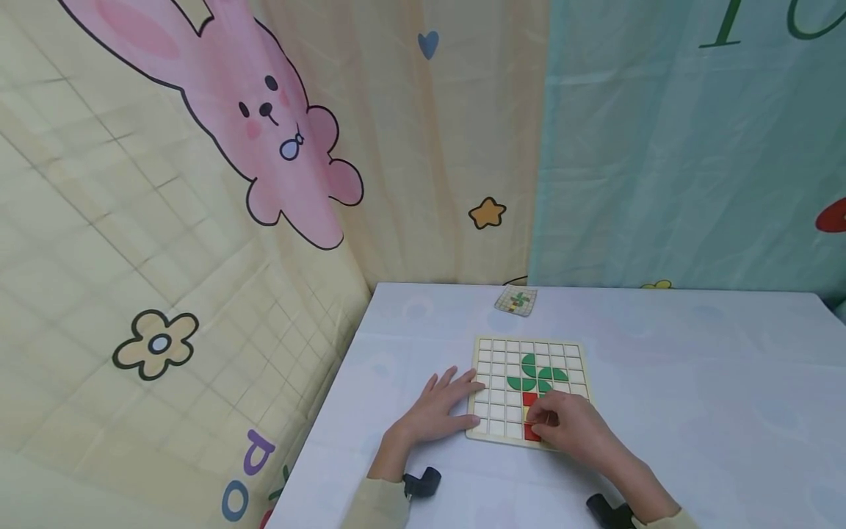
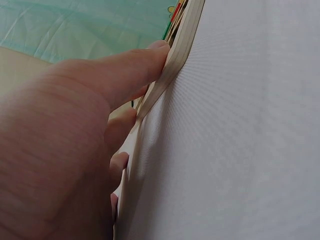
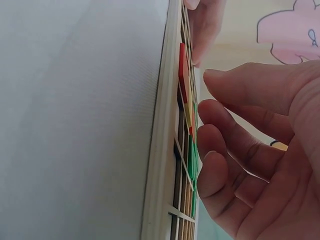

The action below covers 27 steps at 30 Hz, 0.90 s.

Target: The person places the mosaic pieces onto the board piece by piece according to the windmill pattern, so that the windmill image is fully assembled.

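A wooden grid board (image 1: 498, 411) lies on the white table and holds several green rounded tiles (image 1: 529, 365). Below them in one column come a red tile (image 1: 529, 399), a yellow tile (image 1: 526, 414) and a second red tile (image 1: 532, 433) by the near edge. My left hand (image 1: 436, 408) is spread, its thumb and fingertips touching the board's left edge. Over the yellow and near red tiles hovers my right hand (image 1: 575, 430), fingers loosely bent. In the right wrist view its thumb (image 3: 245, 85) stands apart from the fingers, with nothing between them.
A small pattern card (image 1: 516, 301) with a green, red and yellow picture lies at the table's back edge, beyond the board. Printed curtains (image 1: 423, 147) hang behind and to the left of the table (image 1: 694, 411). Each wrist wears a black camera mount.
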{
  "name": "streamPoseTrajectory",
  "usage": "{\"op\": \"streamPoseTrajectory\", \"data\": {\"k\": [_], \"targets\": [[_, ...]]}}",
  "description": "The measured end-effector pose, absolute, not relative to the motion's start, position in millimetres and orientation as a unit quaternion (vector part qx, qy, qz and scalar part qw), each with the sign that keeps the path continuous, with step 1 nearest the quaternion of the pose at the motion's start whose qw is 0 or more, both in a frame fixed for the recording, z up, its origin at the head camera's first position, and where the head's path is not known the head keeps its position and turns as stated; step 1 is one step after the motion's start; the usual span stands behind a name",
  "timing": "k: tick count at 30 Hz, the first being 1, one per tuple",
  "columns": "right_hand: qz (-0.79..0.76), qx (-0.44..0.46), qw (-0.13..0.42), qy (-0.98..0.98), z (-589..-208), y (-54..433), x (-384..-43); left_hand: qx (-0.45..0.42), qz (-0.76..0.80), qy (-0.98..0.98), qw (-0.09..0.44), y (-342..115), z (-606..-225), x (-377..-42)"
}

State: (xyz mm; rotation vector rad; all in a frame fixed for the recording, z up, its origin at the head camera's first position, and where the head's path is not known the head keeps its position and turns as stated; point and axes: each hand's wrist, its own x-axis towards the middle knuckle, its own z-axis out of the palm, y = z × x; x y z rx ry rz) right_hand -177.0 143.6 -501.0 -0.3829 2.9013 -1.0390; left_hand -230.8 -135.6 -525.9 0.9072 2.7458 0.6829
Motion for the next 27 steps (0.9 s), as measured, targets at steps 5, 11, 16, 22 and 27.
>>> {"op": "streamPoseTrajectory", "data": {"k": [5,11,16,22,27], "targets": [[-0.335,-0.117,0.003,0.935,-497,149,-179,0.302,0.232,0.921,0.086,-135,-527,-232],[-0.332,-0.120,-0.014,0.936,-488,157,-184,0.292,0.231,0.924,0.081,-135,-525,-233],[-0.335,-0.120,-0.018,0.934,-483,165,-184,0.274,0.240,0.928,0.078,-134,-521,-233],[-0.327,-0.140,-0.054,0.933,-476,172,-184,0.266,0.192,0.945,0.005,-140,-506,-231],[-0.310,-0.153,-0.099,0.933,-471,181,-185,0.252,0.134,0.955,-0.079,-146,-486,-224]]}}
